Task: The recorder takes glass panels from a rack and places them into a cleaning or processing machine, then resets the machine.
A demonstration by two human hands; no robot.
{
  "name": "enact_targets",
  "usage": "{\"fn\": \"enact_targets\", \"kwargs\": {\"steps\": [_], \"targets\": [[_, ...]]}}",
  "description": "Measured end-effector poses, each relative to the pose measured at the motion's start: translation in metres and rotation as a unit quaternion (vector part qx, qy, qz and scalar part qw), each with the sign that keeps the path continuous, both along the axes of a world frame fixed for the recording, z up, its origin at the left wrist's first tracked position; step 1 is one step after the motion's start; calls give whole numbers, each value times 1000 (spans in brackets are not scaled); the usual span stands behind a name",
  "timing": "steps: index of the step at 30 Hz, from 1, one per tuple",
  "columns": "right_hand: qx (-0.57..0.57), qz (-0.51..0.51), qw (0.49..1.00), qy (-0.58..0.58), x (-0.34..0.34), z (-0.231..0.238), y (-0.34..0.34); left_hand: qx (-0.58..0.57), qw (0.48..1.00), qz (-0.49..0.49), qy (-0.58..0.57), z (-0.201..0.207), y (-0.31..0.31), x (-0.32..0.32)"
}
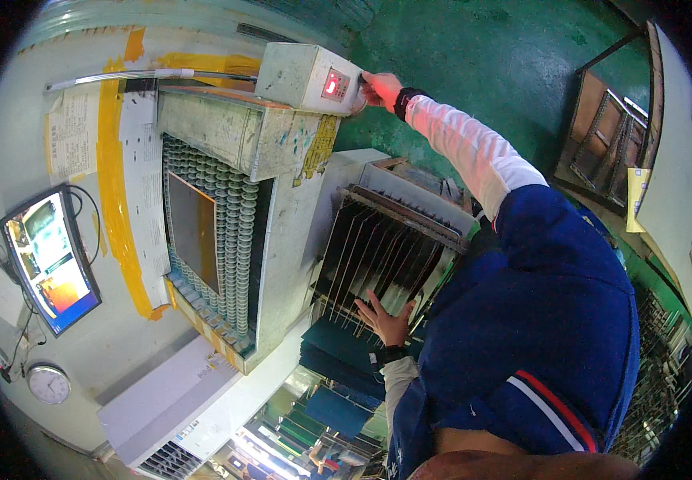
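Observation:
My right hand (381, 91) reaches to the end of a white control box (298, 76) with a lit red display. Its fingers are bent against the box's edge, and what they grip there is too small to make out. Below it, my left hand (386, 322) is open with fingers spread, holding nothing visible. That hand hovers over or beside a rack (410, 210) with thin upright wires; whether it touches a wire I cannot tell. To the left, a flat grey-brown panel (194, 232) with a light edge lies on a conveyor's rollers (242, 248).
Dark blue-green panels (334, 352) stand close below my left hand. A monitor (51, 260) and a round clock (48, 384) hang on the left wall. A metal rod (154, 74) runs to the control box. A framed wooden cart (610, 136) stands on the green floor (474, 56).

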State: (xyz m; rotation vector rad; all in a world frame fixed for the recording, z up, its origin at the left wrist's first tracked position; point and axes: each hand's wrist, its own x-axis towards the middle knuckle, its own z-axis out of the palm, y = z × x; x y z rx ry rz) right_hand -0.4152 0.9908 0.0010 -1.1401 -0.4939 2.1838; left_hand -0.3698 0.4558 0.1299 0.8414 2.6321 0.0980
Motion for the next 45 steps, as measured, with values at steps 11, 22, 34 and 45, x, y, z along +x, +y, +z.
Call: {"fn": "enact_targets", "kwargs": {"steps": [11,22,34,45], "targets": [[-13,-4,1000,8,-2,5,0,0,1000,3,-3,0,0,-1],[-4,-1,1000,-6,1,5,-4,1,1000,12,-12,3,1,0],[8,0,1000,-12,6,7,-2,1,1000,6,-10,-1,-1,-3],[14,-29,999,2,0,-4,1,14,1000,5,-14,-2,-2,-3]]}}
